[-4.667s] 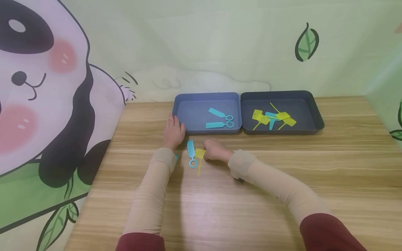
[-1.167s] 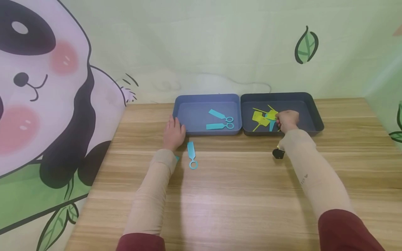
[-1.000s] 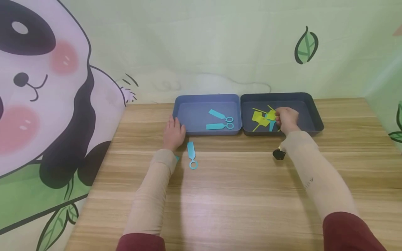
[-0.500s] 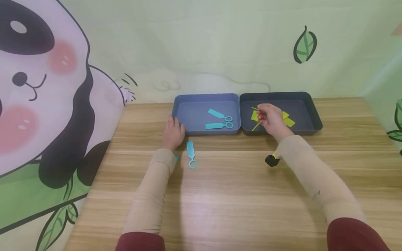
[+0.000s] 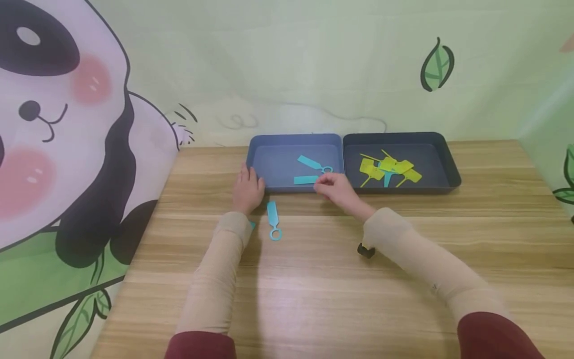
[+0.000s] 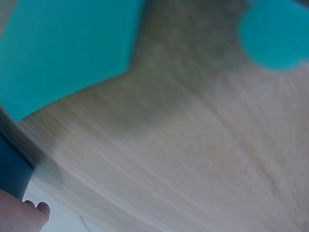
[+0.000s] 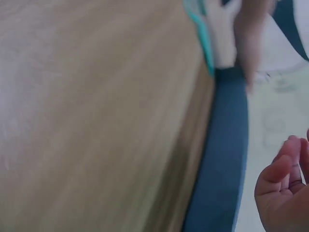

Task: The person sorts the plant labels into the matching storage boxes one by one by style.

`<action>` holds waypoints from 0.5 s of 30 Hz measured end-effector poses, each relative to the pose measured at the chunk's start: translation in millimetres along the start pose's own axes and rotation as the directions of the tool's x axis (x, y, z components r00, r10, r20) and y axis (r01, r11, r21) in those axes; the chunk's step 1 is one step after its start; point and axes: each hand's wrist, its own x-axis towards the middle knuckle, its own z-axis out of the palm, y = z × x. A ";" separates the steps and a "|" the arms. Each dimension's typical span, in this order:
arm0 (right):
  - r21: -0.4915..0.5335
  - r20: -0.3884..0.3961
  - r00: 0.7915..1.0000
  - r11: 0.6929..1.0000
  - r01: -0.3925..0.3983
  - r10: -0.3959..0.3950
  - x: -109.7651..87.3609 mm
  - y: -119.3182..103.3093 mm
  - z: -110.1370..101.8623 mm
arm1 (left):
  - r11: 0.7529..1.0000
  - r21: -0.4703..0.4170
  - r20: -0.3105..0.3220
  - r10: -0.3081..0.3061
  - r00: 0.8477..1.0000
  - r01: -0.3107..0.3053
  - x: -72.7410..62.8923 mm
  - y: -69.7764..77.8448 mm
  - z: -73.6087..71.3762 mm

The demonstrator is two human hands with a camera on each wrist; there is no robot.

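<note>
My left hand (image 5: pixel 248 191) rests at the front left corner of the left blue tray (image 5: pixel 287 188), fingers stretched over its rim. My right hand (image 5: pixel 337 190) is over that tray's front right rim, fingers loosely bent; in the right wrist view nothing shows between thumb and fingertips (image 7: pixel 280 169). Two teal ring tags (image 5: pixel 309 162) lie in this tray, one partly behind the right hand. On the table between the hands lies another teal ring tag (image 5: pixel 273 214). A teal piece (image 5: pixel 253 226) peeks out from under the left wrist, large and blurred in the left wrist view.
A darker tray (image 5: pixel 441 169) stands against the left tray's right side. Several yellow tags (image 5: pixel 369 168) with thin tails lie in it, overlapping a teal piece (image 5: pixel 388 180). A printed panda wall hanging (image 5: pixel 80 149) borders the wooden table (image 5: pixel 323 299) at the back and left.
The yellow tag that lay on the table by the right hand is now among the others in the darker tray. The right hand has since moved left, off that tray. The left hand stays put.
</note>
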 end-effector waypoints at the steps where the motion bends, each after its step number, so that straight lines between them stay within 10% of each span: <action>1: -0.070 0.025 0.999 0.997 0.031 -0.030 -0.6 1.2 5.6 | 1.000 0.002 0.002 0.000 1.000 0.000 -0.1 0.3 -0.2; 6: -0.325 0.180 0.978 0.932 0.159 -0.104 -1.5 4.2 32.7 | 1.000 -0.005 0.001 -0.002 1.000 0.002 -0.2 1.2 -0.8; 15: -0.528 0.229 0.972 0.846 0.078 0.053 1.0 10.5 75.1 | 1.000 -0.025 -0.001 -0.001 1.000 0.001 -1.7 1.9 -2.4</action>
